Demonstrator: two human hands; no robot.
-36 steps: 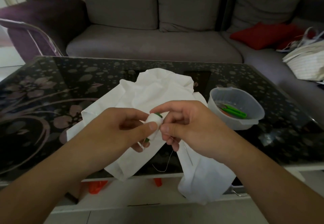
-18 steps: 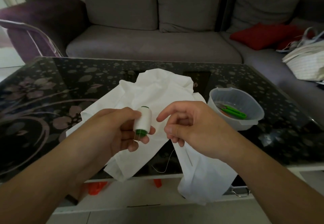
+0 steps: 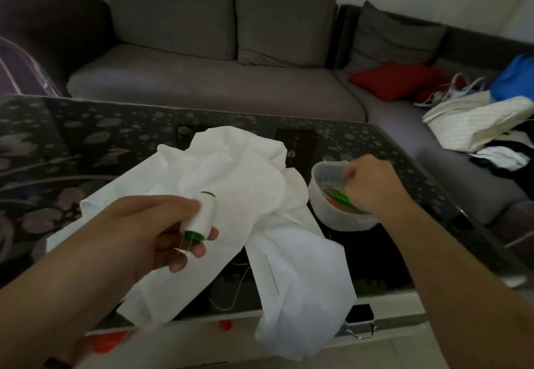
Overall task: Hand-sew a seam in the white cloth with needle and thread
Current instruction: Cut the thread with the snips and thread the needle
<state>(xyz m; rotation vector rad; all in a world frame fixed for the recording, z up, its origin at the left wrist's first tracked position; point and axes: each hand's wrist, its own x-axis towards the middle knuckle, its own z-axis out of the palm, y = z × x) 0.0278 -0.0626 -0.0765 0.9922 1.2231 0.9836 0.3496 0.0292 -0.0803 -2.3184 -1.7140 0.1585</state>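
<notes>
Thread spool in one hand, the other reaching into the bowl

The left hand (image 3: 150,233) clamps its grip on the light, slippery spool (image 3: 200,215); beyond it the soft, limp white cloth (image 3: 231,178) sprawls on the surface, best pinched at an edge. The right hand (image 3: 370,186) dips into the bowl (image 3: 323,195); I cannot tell its grip.

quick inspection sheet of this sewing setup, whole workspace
surface: dark floral glass table
job's things: white cloth crumpled, hanging over the near edge; thread spool; loose thread; needle not made out
clutter: plastic bowl with green tool
grippers: left hand holds the spool; right hand reaches into the bowl, grip unclear
cables: nothing seen
surroundings: grey sofa, red cushion, bags
</notes>
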